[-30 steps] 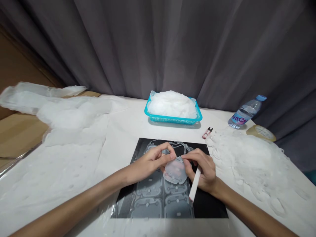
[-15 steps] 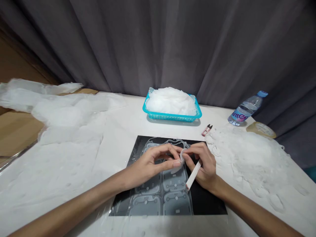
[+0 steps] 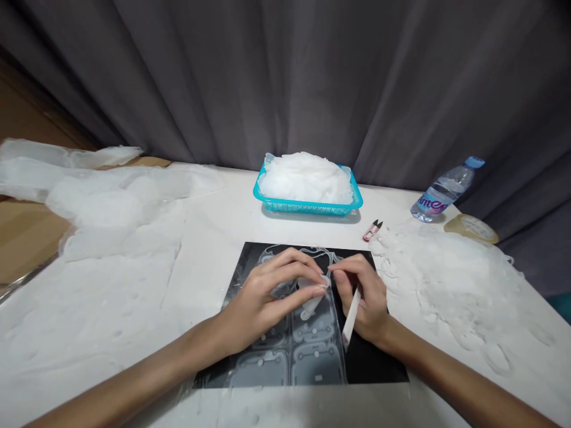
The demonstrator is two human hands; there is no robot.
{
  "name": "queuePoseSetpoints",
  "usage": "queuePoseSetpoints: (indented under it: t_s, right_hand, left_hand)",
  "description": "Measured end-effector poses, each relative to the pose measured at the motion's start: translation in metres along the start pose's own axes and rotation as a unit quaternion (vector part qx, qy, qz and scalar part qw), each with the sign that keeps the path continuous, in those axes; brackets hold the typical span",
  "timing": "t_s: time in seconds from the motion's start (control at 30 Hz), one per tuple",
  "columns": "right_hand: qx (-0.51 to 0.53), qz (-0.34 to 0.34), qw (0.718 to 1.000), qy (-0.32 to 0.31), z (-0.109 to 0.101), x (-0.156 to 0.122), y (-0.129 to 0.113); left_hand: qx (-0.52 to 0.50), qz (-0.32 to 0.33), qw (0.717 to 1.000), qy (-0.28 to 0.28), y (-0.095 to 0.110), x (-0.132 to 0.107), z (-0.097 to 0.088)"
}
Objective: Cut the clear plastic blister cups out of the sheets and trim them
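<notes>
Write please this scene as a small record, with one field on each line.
Left hand: holds a bent translucent piece
Right hand: holds a white stick
Under the hands: black board bearing translucent panels
Behind: blue basket, heaped with white material
Right side: translucent scraps, bottle, tape roll
Backdrop: grey curtain

A dark grey curtain (image 3: 214, 77) hangs in deep, shadowed folds across the whole back, just behind a white table (image 3: 218, 217) under pale light, with brown cardboard (image 3: 27, 235) at the far left, partly leaning up against the curtain's side.
</notes>
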State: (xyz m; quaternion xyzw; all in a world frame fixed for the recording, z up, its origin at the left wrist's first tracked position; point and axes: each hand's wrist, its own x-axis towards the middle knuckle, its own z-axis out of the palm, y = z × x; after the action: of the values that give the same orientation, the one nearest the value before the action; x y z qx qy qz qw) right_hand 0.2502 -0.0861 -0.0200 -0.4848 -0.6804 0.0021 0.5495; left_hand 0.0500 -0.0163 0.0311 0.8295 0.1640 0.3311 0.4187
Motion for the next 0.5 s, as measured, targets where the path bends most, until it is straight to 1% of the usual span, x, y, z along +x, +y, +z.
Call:
queuePoseSetpoints:
  t_s: [0.07,0.13,0.27,0.37,0.5]
  right_hand:
    - [-0.040,0.055,0.998,-0.006,0.001,0.001,0.002]
    - [-0.086,0.086,0.992,-0.041,0.003,0.003,0.004]
    - [-0.138,0.085,0.981,-0.110,0.005,0.003,0.009]
    - [-0.149,0.081,0.974,-0.153,0.005,0.001,0.013]
    - [-0.146,0.068,0.958,-0.236,0.006,0.000,0.008]
  left_hand:
    - [0.024,0.017,1.000,0.011,0.001,0.000,-0.002]
    - [0.046,0.040,0.998,0.013,0.002,0.000,-0.004]
    - [0.089,0.087,0.992,0.015,0.004,-0.003,-0.006]
    - [0.128,0.114,0.985,0.018,0.003,-0.007,-0.006]
    - [0.145,0.128,0.981,0.014,0.001,-0.009,-0.006]
